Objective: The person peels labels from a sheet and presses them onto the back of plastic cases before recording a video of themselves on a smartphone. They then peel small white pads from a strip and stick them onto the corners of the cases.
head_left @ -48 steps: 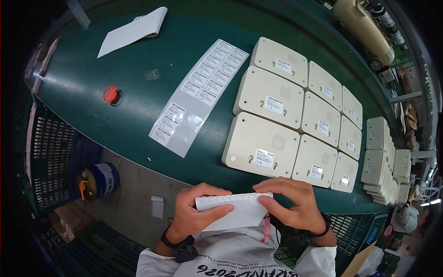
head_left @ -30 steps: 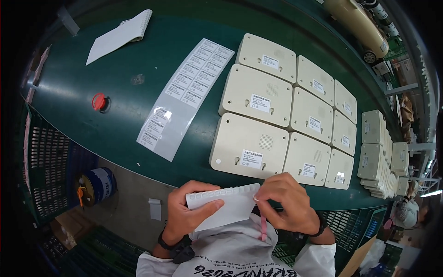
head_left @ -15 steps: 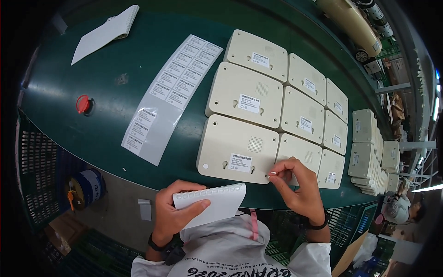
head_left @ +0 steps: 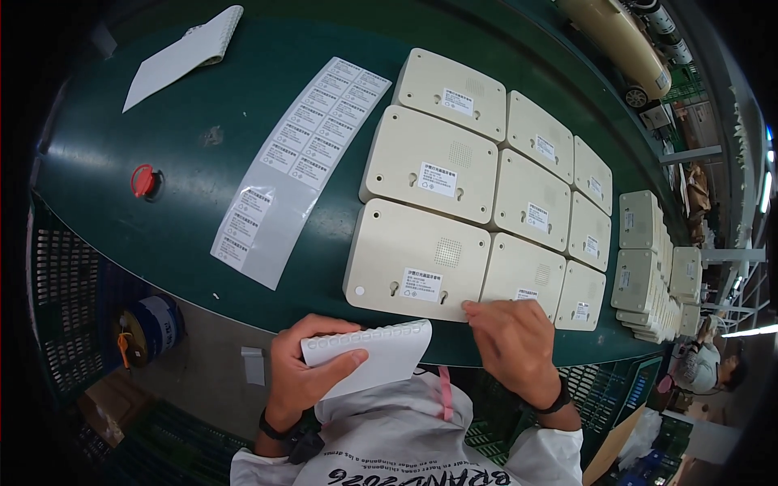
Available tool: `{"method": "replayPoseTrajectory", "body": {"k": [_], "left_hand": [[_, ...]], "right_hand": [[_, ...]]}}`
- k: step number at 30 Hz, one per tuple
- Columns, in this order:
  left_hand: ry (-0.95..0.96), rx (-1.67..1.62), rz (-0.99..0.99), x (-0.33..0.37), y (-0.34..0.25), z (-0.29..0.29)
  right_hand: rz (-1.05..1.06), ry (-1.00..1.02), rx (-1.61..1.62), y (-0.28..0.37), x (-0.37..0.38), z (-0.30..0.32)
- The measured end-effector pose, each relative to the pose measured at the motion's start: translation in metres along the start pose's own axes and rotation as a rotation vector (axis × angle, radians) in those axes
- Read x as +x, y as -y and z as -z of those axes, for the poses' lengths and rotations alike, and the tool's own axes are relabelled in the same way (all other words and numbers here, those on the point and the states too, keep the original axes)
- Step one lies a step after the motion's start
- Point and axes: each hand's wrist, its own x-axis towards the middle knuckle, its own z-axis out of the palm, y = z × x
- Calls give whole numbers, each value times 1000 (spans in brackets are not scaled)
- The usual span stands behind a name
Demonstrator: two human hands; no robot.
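Observation:
My left hand is closed around a folded white backing sheet with a row of clear round stick-on pads along its fold. My right hand has its fingers pressed together at the lower right corner of the nearest cream plastic box; whatever is under the fingertips is hidden. A round white pad sits on that box's lower left corner. The box carries a white printed label, a speaker grille and two keyhole slots. More such labelled boxes lie beside and behind it in rows.
A label sheet, partly peeled, lies left of the boxes on the green table. Another folded white sheet and a red cap are farther left. Stacked boxes stand at right; a co-worker is beyond. A blue drum stands below the table.
My right hand has turned and moved its fingertips onto the box's lower right corner. The small white piece seen between its fingers is now hidden. My left hand has barely moved.

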Motion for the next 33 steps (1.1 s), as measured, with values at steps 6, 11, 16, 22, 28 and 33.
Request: {"method": "replayPoseTrajectory", "body": {"k": [6, 11, 16, 22, 28, 33], "left_hand": [[6, -10, -2, 0, 1, 1], [10, -5, -16, 1, 0, 0], [-3, -7, -7, 0, 2, 0], [-5, 0, -23, 0, 3, 0], [-36, -31, 6, -1, 1, -2], [-12, -30, 1, 0, 1, 0]], "right_hand": [[-26, -72, 61, -3, -11, -3], [38, -18, -29, -6, -12, -1], [-192, -56, 286, -10, -6, 9], [-283, -60, 269, -39, 41, 8], [-267, 29, 217, -47, 44, 0], [-238, -11, 206, -48, 44, -2]]}}
